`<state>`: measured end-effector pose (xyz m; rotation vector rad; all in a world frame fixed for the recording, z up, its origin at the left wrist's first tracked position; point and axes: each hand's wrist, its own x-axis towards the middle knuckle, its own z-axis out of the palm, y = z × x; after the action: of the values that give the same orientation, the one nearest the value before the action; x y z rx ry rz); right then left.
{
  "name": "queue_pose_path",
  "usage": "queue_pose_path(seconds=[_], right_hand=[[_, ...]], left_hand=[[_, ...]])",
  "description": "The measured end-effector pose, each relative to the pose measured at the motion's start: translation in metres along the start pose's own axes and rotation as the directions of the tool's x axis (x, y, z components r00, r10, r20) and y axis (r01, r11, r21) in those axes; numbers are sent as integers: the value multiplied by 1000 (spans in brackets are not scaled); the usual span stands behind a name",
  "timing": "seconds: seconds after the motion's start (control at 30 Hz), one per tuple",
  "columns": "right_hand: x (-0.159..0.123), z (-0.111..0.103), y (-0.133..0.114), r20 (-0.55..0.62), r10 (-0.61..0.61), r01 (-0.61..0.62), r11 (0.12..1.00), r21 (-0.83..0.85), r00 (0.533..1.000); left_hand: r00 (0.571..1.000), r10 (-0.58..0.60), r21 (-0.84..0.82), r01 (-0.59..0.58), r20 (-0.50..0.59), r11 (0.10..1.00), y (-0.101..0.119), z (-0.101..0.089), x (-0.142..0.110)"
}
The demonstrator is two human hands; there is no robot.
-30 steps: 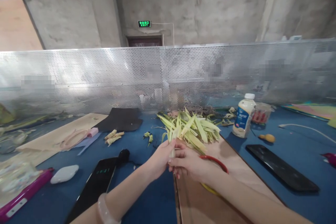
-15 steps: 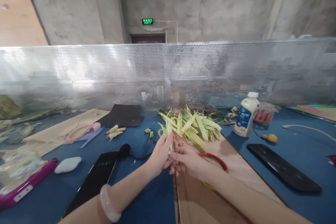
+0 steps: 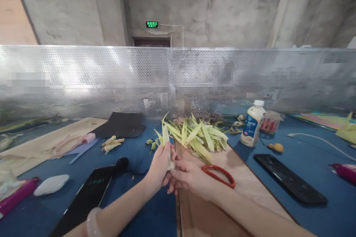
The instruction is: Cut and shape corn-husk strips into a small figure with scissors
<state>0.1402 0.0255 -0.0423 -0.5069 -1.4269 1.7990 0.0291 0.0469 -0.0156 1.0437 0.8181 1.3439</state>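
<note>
My left hand (image 3: 159,164) is closed around a pale green corn husk (image 3: 165,133), whose leafy tips stick up above the fingers. Against its lower end, the fingers of my right hand (image 3: 190,177) are pinched, and the two hands touch each other. What lies between the fingertips is mostly hidden. Just beyond the hands is a loose pile of corn husk leaves (image 3: 204,137) on a brown board (image 3: 250,177). Beside my right wrist, a red looped handle (image 3: 222,174) lies on the board, its other end hidden under the forearm.
A phone (image 3: 86,196) and a white case (image 3: 51,185) lie left; a black slab-like device (image 3: 289,177), a bottle (image 3: 252,124) and a clear tub (image 3: 270,121) are right. Dry husk scraps (image 3: 111,143) and black sheet (image 3: 119,124) lie behind. A perforated metal screen (image 3: 111,81) borders the far side.
The view has turned slightly right, so the things on the table appear farther left. Both hands stay together on the corn husk, with the right fingers shifted slightly at its lower end.
</note>
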Motion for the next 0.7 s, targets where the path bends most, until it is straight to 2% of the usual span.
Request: queue_pose_path(seconds=[0.2, 0.37, 0.6, 0.7], right_hand=[[0, 2, -2, -61, -63, 49, 978, -202, 996], [-1, 6, -2, -103, -116, 67, 919, -388, 988], [-3, 9, 3, -159, -177, 76, 865, -497, 971], [-3, 10, 1, -147, -183, 91, 870, -485, 972]], left_hand=[[1000, -2, -57, 2, -4, 998, 4, 2, -5], [1000, 26, -121, -25, 8, 992, 3, 4, -8], [1000, -13, -207, 13, 4, 978, 3, 6, -16], [1000, -6, -240, 9, 12, 971, 5, 7, -15]])
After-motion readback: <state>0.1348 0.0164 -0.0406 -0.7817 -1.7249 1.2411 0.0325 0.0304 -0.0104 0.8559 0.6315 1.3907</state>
